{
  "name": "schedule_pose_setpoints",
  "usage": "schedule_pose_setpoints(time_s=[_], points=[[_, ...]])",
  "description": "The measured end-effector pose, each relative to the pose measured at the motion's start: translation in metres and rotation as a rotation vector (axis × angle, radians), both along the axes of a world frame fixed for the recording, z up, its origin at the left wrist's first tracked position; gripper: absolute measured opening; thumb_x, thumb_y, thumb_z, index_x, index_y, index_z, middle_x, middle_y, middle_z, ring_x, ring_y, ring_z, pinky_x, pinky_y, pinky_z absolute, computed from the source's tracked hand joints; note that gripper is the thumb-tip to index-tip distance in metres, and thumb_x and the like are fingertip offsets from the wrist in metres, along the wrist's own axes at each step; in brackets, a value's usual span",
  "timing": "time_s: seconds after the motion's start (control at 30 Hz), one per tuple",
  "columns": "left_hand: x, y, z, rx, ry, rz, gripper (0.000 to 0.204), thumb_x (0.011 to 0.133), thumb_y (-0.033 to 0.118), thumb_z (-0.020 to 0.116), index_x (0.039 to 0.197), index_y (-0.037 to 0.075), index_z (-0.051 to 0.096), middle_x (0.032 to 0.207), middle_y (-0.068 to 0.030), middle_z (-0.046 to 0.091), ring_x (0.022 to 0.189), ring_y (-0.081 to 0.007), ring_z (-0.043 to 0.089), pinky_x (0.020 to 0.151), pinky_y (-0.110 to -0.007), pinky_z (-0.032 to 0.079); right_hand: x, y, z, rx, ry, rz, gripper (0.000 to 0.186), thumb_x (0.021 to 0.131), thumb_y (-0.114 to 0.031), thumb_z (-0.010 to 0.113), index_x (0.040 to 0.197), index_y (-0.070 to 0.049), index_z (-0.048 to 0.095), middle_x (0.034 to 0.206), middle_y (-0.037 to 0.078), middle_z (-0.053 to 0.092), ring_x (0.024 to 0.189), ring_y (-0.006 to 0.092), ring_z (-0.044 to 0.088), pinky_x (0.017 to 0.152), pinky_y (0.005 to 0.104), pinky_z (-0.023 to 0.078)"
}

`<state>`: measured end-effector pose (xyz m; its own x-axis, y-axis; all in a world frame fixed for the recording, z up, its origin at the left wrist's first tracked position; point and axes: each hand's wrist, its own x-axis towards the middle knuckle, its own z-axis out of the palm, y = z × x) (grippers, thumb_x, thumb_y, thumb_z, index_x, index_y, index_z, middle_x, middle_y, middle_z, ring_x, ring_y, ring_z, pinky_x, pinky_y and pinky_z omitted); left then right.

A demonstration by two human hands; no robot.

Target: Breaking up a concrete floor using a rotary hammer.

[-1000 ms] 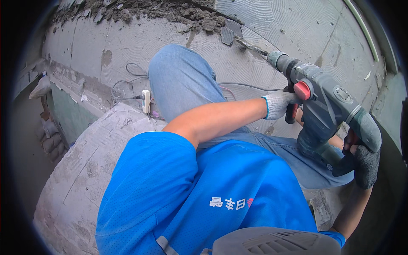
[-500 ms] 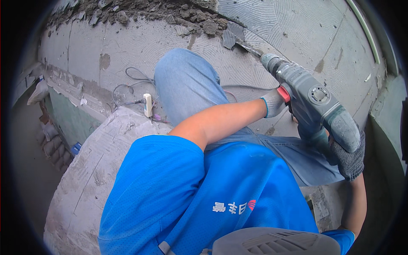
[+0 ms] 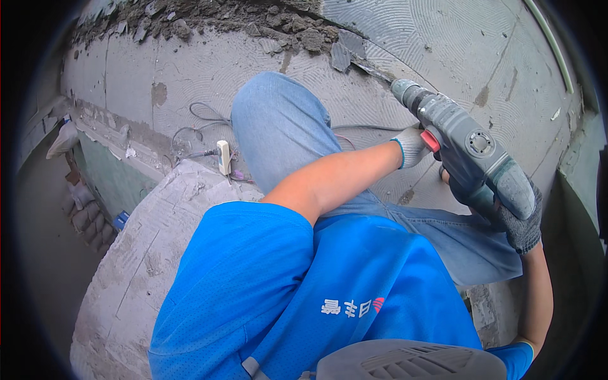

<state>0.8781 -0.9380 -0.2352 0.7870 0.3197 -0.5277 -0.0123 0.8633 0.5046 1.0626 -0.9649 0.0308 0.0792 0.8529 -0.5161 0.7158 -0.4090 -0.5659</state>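
Note:
A grey rotary hammer with a flat chisel bit lies slantwise across the right side, its bit pointing to the far left. My right hand, in a dark grey glove, is closed round its rear handle. My left hand, in a pale glove, is at the near side of the body beside a red switch or knob; its fingertips are hidden behind the tool. The chisel's tip is next to a broken grey tile piece at the edge of the rubble.
Broken mortar rubble lies along the far side of the ridged grey floor. A grey cable runs past my bent knee. On a concrete block at left is a white plug box. Stacked sacks stand lower left.
The rear of the rotary hammer and my right hand have risen slightly in the picture. More of my left glove shows. The whole view has shifted a little; the tile piece looks unmoved.

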Motion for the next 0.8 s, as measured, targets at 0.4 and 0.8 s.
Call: schedule_pose_setpoints(time_s=[0.4,0.8], points=[[0.014,-0.004,-0.018,-0.317,0.044,0.207,0.037,0.092,0.013,0.058,0.125,0.001,0.046,0.117,-0.0084,0.059,0.104,-0.0164,0.057,0.089,-0.031,0.046,0.044,-0.04,-0.048,-0.005,0.033,0.117,0.027,0.073,-0.018,0.067,0.094,-0.001,0.061,0.084,0.013,0.063,0.078,0.0272,0.062,0.074,0.0361,0.048],[0.005,-0.011,-0.036,0.152,0.143,0.116,0.037,0.097,0.019,0.052,0.131,0.007,0.045,0.124,-0.0058,0.057,0.107,-0.0161,0.057,0.09,-0.029,0.046,0.023,-0.007,-0.04,0.012,0.106,0.11,0.017,0.072,-0.013,0.064,0.085,-0.003,0.062,0.081,0.014,0.062,0.078,0.0311,0.06,0.074,0.0388,0.047]])
